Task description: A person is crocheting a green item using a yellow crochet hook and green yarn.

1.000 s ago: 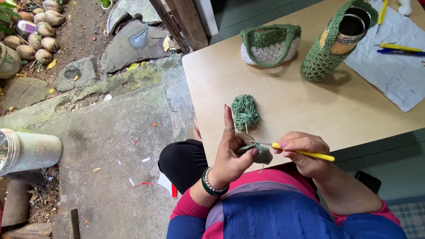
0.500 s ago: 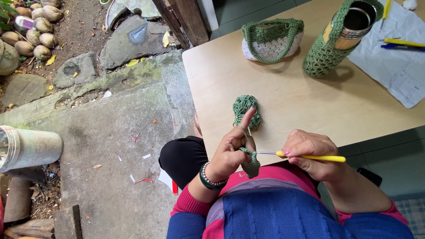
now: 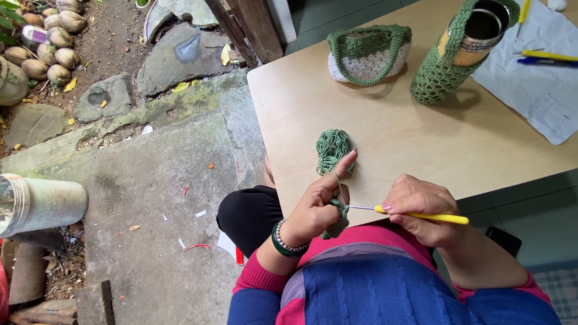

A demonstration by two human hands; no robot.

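Note:
My left hand (image 3: 318,203) pinches a small green crochet piece (image 3: 337,220) at the near edge of the wooden table (image 3: 421,126), its index finger raised with green yarn running over it. My right hand (image 3: 421,210) grips a crochet hook with a yellow handle (image 3: 421,215), whose metal tip meets the crochet piece. The yarn leads up to a small bundle of green yarn (image 3: 333,147) lying on the table just beyond my left hand.
Farther back on the table stand a small green-and-white crocheted basket (image 3: 368,53) and a metal bottle in a green crocheted sleeve (image 3: 463,48). Paper (image 3: 542,78) with pens (image 3: 551,57) lies at the right. Concrete ground, stones and a metal can (image 3: 39,201) are at left.
The view has shifted slightly. My left index finger stays raised with the yarn, and the hook has kept working at the crochet piece with little movement.

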